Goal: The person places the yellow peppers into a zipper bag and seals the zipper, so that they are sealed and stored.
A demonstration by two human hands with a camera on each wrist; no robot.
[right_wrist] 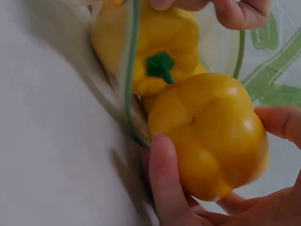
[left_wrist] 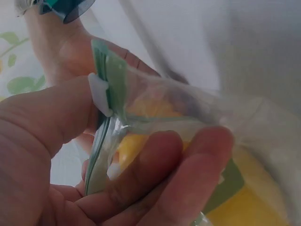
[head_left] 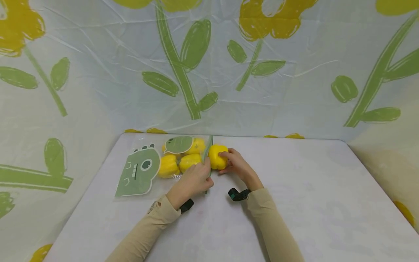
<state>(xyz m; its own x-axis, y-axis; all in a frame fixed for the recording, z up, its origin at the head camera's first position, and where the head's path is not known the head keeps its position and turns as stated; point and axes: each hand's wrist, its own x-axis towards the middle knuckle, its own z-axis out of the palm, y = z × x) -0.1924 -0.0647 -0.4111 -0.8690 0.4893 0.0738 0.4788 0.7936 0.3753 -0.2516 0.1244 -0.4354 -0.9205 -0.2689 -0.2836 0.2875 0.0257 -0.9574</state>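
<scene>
A clear zip bag with green cartoon prints lies left of centre, its mouth facing right. Inside are yellow bell peppers; one shows a green stem in the right wrist view. My left hand grips the bag at its mouth, close to the green zip strip and its white slider. At the opening, my right hand holds another yellow bell pepper, thumb and fingers around its sides. In the right wrist view that pepper sits right by the peppers in the bag.
Both hands work over a white-covered table. Behind it hangs a pale cloth printed with yellow flowers and green leaves, which also encloses the sides. Dark camera mounts sit at both wrists.
</scene>
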